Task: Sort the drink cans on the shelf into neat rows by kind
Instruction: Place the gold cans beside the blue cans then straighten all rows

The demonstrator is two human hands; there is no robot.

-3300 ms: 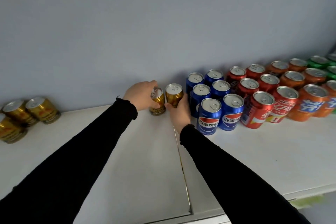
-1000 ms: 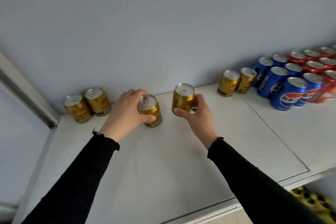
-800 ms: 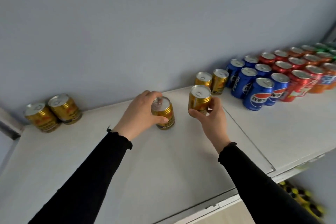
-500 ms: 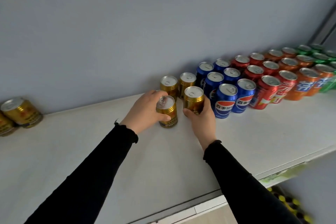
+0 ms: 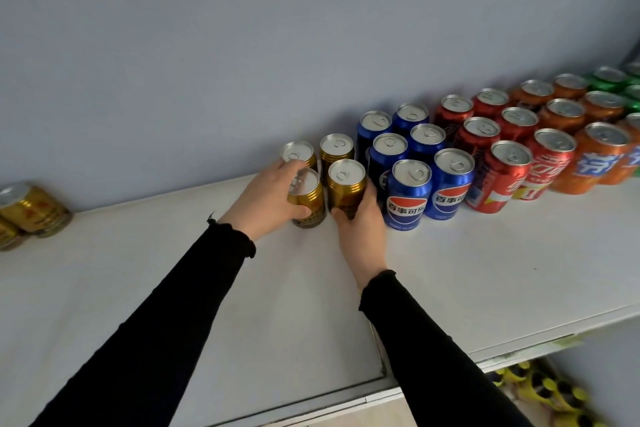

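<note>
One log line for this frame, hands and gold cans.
left hand: grips gold can | right hand: grips second gold can | both beside blue cans | loose gold cans far left

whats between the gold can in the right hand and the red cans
The blue Pepsi cans, two columns of three, stand between that gold can and the red cans, in the head view.

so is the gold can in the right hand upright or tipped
Upright. The gold can in the right hand shows its silver lid facing up, level with the gold cans behind it; its base is hidden.
</note>
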